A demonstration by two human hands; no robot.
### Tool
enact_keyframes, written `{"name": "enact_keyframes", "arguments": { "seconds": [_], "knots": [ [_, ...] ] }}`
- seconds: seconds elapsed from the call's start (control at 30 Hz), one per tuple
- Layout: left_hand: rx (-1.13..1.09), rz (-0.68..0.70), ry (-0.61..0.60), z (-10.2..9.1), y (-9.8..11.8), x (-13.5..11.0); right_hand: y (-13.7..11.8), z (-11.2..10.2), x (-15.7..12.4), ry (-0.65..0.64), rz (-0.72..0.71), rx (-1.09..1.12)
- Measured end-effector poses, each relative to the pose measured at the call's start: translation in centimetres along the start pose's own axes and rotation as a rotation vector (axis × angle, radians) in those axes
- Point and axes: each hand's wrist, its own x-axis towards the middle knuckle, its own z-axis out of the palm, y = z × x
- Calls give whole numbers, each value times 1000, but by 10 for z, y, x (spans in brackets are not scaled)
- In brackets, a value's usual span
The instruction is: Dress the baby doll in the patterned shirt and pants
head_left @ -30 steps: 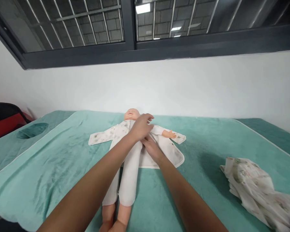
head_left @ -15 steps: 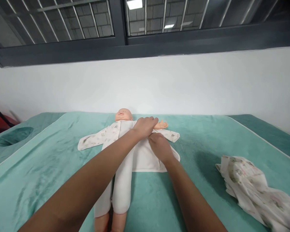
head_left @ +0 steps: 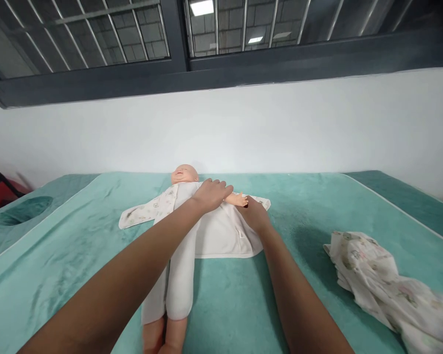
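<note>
Doll (head_left: 186, 191) face-up, head near bed's (head_left: 229, 309) far edge. My left hand (head_left: 211, 194) over doll's arm (head_left: 236, 199), right hand (head_left: 254, 215) at its end, over spread jacket (head_left: 219, 236). Can't tell if either grips.

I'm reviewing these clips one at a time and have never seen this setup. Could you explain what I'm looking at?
There is no robot here: the arms are a person's own, bare-handed. Every picture comes from one camera worn on the head, looking forward and down.

A doll in white clothing lies on its back on a green cover. A printed top is spread open under and beside it. Off to the right lies a crumpled printed cloth.

The left hand rests over the doll's arm; the right hand is at that arm's small hand, beside the top's sleeve. Whether the right fingers grip the arm or the sleeve is hidden.
</note>
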Motion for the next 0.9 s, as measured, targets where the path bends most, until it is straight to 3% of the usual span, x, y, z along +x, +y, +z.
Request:
{"name": "enact_keyframes", "arguments": {
  "seconds": [0.2, 0.3, 0.43, 0.6, 0.73, 0.9],
  "knots": [
    [22, -66, -25, -7, -9, -10, 0, -17, 7, 116, 85, 377],
    [-22, -135, -30, -8, -6, -10, -6, -25, 6, 109, 101, 554],
    [-82, -211, 5, 2, 11, -3, -26, -24, -5, -22, 81, 824],
    [-276, -308, 58, 18, 25, 12, -50, -8, -22, -215, 8, 898],
    [-525, -251, 54, 22, 13, 13, -59, 2, -31, -405, -47, 991],
    [-761, -237, 145, 13, -20, 1, -68, 15, -48, -606, -125, 998]
  ]
}}
